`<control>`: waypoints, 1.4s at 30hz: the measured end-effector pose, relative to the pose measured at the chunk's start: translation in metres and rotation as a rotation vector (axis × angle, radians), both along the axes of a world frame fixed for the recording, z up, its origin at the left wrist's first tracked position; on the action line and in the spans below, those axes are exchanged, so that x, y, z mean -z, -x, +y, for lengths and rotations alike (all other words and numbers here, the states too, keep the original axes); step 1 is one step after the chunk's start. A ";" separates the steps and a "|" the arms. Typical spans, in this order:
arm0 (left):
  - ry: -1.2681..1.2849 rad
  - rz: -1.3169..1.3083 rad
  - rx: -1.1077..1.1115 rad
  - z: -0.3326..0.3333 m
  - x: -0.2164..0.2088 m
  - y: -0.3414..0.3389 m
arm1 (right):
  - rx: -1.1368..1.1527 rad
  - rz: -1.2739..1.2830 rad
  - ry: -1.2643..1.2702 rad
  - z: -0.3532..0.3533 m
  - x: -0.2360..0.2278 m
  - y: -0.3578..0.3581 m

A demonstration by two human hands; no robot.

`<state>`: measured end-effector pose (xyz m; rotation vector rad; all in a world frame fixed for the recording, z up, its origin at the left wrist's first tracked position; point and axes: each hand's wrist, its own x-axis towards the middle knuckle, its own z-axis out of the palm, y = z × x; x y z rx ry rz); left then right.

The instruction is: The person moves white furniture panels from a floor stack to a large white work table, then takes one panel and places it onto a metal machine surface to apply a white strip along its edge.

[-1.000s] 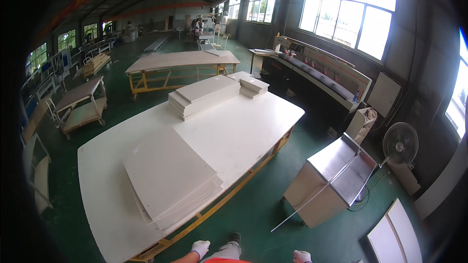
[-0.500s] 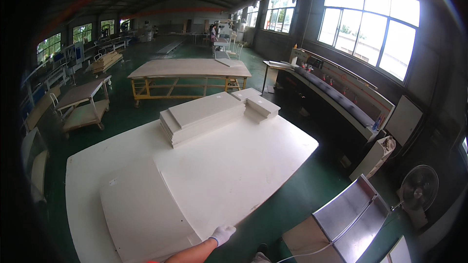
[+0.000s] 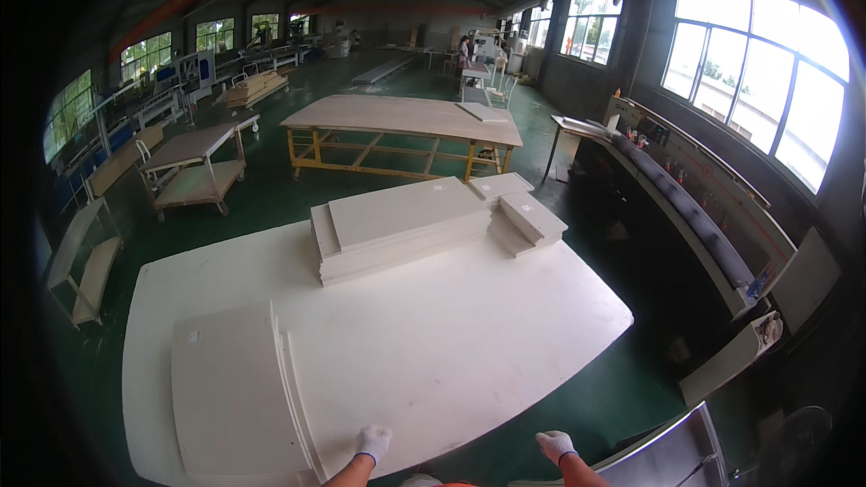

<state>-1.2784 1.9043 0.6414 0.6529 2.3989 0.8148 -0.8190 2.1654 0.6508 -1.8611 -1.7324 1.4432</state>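
In a white glove, my left hand (image 3: 373, 442) is over the near edge of a large white table-like board (image 3: 433, 343). Its fingers look loosely curled, and no object shows in them. Just left of it lies a small stack of pale flat panels (image 3: 230, 388), the top one bearing a little label. My right hand (image 3: 555, 445), gloved too, is off the board's near right side above the floor. Its fingers are drawn together with nothing visible in them.
Taller panel stacks (image 3: 406, 216) stand at the board's far side, with smaller pieces (image 3: 532, 216) beside them. Beyond is a yellow-framed table (image 3: 397, 117). A wheeled cart (image 3: 194, 158) stands left, a long machine (image 3: 690, 203) right, and a metal-topped stand (image 3: 667, 455) near right.
The view has swung left, so the room shifts right in it. My left hand now appears closer to the panel stack, and my right hand has come into view.
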 end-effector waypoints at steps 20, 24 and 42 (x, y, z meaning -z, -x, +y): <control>0.202 0.513 -0.065 0.338 0.042 0.081 | -0.029 0.499 0.126 0.476 0.022 0.334; 0.254 0.628 -0.078 0.431 0.046 0.092 | 0.048 0.697 0.095 0.607 0.052 0.412; 0.199 0.615 -0.119 0.435 0.027 0.118 | -0.151 0.745 0.138 0.826 0.092 0.565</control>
